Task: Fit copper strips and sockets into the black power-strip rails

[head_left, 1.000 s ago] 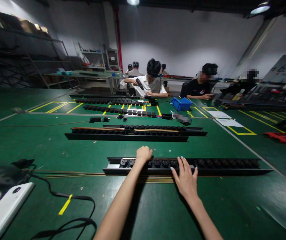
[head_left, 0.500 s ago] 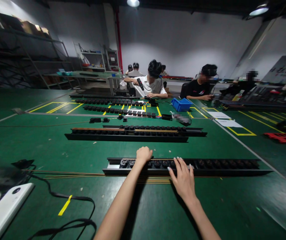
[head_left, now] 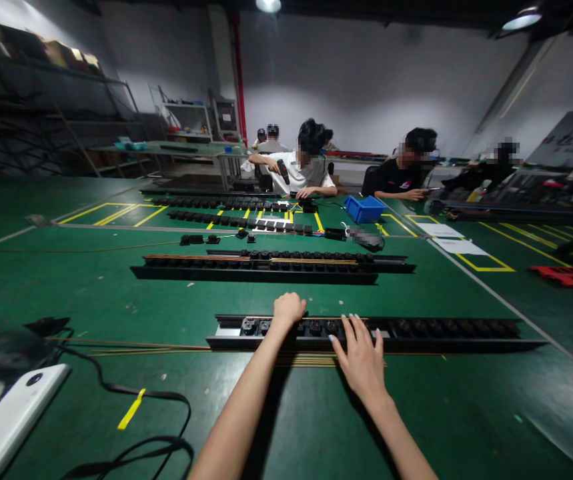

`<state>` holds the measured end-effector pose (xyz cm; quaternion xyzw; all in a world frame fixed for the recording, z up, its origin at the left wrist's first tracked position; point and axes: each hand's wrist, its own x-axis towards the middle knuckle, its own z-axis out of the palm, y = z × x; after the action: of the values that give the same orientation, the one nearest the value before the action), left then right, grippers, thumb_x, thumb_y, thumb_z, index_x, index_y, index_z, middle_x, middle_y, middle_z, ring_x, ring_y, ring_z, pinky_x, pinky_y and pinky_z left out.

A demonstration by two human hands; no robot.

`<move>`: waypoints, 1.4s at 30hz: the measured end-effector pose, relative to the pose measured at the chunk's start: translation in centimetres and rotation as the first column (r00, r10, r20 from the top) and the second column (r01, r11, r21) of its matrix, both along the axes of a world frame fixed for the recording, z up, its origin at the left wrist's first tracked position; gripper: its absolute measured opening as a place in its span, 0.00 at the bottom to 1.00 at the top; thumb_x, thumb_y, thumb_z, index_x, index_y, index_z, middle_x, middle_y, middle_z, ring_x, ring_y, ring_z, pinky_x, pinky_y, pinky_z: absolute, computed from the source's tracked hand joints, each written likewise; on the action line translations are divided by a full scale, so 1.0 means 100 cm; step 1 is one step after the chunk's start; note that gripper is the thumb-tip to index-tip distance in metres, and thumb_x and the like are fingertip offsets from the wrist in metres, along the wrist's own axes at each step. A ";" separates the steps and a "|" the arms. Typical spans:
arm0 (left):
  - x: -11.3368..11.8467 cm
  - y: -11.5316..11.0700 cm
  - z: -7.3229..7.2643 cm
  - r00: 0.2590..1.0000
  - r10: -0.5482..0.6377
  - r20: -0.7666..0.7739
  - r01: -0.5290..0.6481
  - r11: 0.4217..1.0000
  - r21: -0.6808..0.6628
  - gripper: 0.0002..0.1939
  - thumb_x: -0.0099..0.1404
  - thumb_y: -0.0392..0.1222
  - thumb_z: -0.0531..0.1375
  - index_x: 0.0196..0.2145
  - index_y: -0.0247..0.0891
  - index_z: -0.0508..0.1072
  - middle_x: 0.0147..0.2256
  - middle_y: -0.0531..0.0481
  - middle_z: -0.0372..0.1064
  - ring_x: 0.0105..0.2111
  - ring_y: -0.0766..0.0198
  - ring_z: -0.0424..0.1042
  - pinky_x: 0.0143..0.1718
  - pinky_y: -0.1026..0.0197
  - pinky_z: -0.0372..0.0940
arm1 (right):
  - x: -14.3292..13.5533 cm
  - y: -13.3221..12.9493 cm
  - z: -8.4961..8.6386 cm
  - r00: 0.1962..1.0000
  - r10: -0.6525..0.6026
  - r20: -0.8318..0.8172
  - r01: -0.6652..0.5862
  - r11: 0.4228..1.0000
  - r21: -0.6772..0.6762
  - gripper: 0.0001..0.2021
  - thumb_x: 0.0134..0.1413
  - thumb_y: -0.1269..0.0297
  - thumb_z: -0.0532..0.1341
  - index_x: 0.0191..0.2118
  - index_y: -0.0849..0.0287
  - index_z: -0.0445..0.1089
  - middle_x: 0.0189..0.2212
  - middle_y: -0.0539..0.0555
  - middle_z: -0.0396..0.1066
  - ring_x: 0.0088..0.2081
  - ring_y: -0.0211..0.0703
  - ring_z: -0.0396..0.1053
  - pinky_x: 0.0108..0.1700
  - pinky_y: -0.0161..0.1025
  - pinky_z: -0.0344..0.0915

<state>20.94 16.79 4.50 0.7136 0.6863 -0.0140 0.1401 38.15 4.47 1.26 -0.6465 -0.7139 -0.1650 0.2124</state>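
A long black channel (head_left: 466, 345) lies crosswise in front of me, with a row of black socket-like modules (head_left: 316, 328) inside it. My left hand (head_left: 289, 310) is curled at the channel's far side; its fingertips are turned away, and what they grip is hidden. My right hand (head_left: 363, 357) reaches over the near wall, open, fingers spread and tips on or just above the modules. A thin rod shows along the channel's far edge near my left hand. Several thin brass-coloured rods (head_left: 311, 361) lie on the table along the near wall, partly under my arms.
Farther off is a second channel assembly (head_left: 261, 273) with rods on it. At left lie a white phone-like object (head_left: 21, 420), a black cable (head_left: 141, 395) and a yellow tag (head_left: 131, 410). Beyond stand a blue bin (head_left: 363, 209) and a co-worker (head_left: 306, 167) holding a power drill (head_left: 283, 171).
My right hand has slid slightly left along the channel, fingers still spread. My left hand has stayed nearly in place.
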 end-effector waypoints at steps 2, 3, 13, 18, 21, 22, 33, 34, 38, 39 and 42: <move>0.000 0.001 -0.001 1.000 -0.015 0.010 0.015 1.000 0.010 0.18 0.66 0.51 0.55 0.45 0.35 0.69 0.45 0.45 0.69 0.44 0.59 0.70 0.47 0.49 0.66 | -0.003 0.000 0.001 1.000 -0.005 -0.005 0.006 1.000 0.001 0.28 0.63 0.50 0.43 0.61 0.62 0.56 0.58 0.65 0.60 0.60 0.52 0.55 0.60 0.59 0.43; 0.000 0.001 -0.001 1.000 -0.019 0.013 0.019 1.000 0.014 0.17 0.66 0.51 0.55 0.45 0.35 0.69 0.45 0.45 0.69 0.44 0.59 0.70 0.46 0.49 0.66 | -0.004 0.000 0.002 1.000 0.001 -0.005 -0.001 1.000 0.002 0.28 0.63 0.50 0.43 0.61 0.62 0.55 0.59 0.64 0.59 0.60 0.52 0.54 0.60 0.59 0.43; -0.002 0.002 -0.004 1.000 -0.015 0.027 0.014 1.000 0.024 0.17 0.66 0.51 0.55 0.45 0.35 0.69 0.45 0.45 0.69 0.43 0.59 0.70 0.46 0.49 0.66 | -0.019 0.000 0.004 0.999 0.046 -0.015 -0.047 0.999 -0.014 0.28 0.63 0.50 0.44 0.62 0.61 0.53 0.59 0.64 0.59 0.60 0.53 0.55 0.60 0.61 0.42; -0.001 0.001 0.000 0.999 -0.013 0.030 0.013 1.000 0.018 0.18 0.66 0.51 0.55 0.45 0.35 0.69 0.45 0.45 0.69 0.44 0.59 0.70 0.47 0.48 0.66 | -0.024 -0.002 0.004 0.996 0.095 -0.002 -0.095 0.995 -0.042 0.28 0.63 0.50 0.44 0.62 0.61 0.54 0.59 0.64 0.59 0.61 0.53 0.54 0.60 0.60 0.43; -0.001 0.001 0.000 0.999 -0.014 0.030 0.014 1.000 0.018 0.18 0.66 0.51 0.55 0.45 0.35 0.69 0.45 0.45 0.69 0.43 0.59 0.70 0.46 0.49 0.66 | -0.027 0.000 0.006 0.997 0.081 -0.013 -0.082 0.995 -0.052 0.27 0.63 0.50 0.44 0.61 0.61 0.56 0.58 0.65 0.60 0.60 0.53 0.55 0.60 0.62 0.42; -0.001 0.001 0.000 0.999 -0.015 0.030 0.014 1.000 0.018 0.17 0.66 0.51 0.55 0.45 0.35 0.69 0.45 0.45 0.69 0.43 0.59 0.70 0.46 0.49 0.66 | -0.028 0.000 0.007 0.997 0.078 -0.020 -0.079 0.996 -0.051 0.28 0.63 0.50 0.44 0.61 0.61 0.56 0.58 0.65 0.60 0.60 0.53 0.55 0.60 0.62 0.42; 0.000 0.000 0.002 0.999 -0.013 0.032 0.013 1.000 0.004 0.19 0.66 0.52 0.55 0.45 0.35 0.70 0.46 0.45 0.69 0.45 0.59 0.70 0.47 0.48 0.65 | -0.044 -0.001 0.011 0.994 0.105 -0.032 -0.107 0.991 -0.075 0.27 0.63 0.50 0.44 0.61 0.61 0.56 0.58 0.65 0.60 0.60 0.55 0.55 0.59 0.64 0.42; 0.000 -0.001 0.003 0.999 -0.011 0.031 0.011 1.000 0.002 0.19 0.66 0.52 0.55 0.45 0.34 0.70 0.46 0.44 0.69 0.45 0.59 0.70 0.48 0.48 0.65 | -0.046 0.000 0.011 0.994 0.109 -0.033 -0.111 0.991 -0.075 0.27 0.63 0.50 0.44 0.61 0.61 0.56 0.59 0.64 0.59 0.60 0.54 0.55 0.59 0.64 0.42; 0.001 -0.002 0.006 0.999 -0.014 0.030 0.014 1.000 0.003 0.19 0.66 0.52 0.54 0.44 0.34 0.70 0.45 0.45 0.70 0.44 0.59 0.70 0.48 0.48 0.65 | -0.051 0.000 0.011 0.990 0.141 -0.025 -0.143 0.987 -0.077 0.28 0.63 0.51 0.44 0.62 0.61 0.54 0.60 0.64 0.58 0.61 0.54 0.54 0.60 0.63 0.42; 0.001 -0.002 0.006 0.999 -0.016 0.030 0.016 1.000 0.004 0.19 0.66 0.52 0.54 0.44 0.34 0.70 0.45 0.45 0.70 0.44 0.59 0.70 0.47 0.48 0.65 | -0.052 0.000 0.012 0.989 0.146 -0.024 -0.148 0.986 -0.080 0.28 0.63 0.51 0.44 0.62 0.62 0.54 0.59 0.65 0.58 0.61 0.55 0.54 0.60 0.64 0.42; 0.001 -0.002 0.007 0.999 -0.018 0.029 0.018 1.000 0.010 0.18 0.66 0.52 0.54 0.44 0.34 0.70 0.44 0.45 0.70 0.44 0.59 0.70 0.47 0.49 0.66 | -0.054 -0.001 0.014 0.989 0.142 -0.027 -0.144 0.986 -0.087 0.28 0.63 0.50 0.44 0.62 0.62 0.54 0.59 0.65 0.59 0.60 0.56 0.55 0.60 0.65 0.41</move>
<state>21.06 16.57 5.17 0.7206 0.6777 -0.0016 0.1466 32.74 4.37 2.68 -0.6041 -0.7628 -0.1107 0.2024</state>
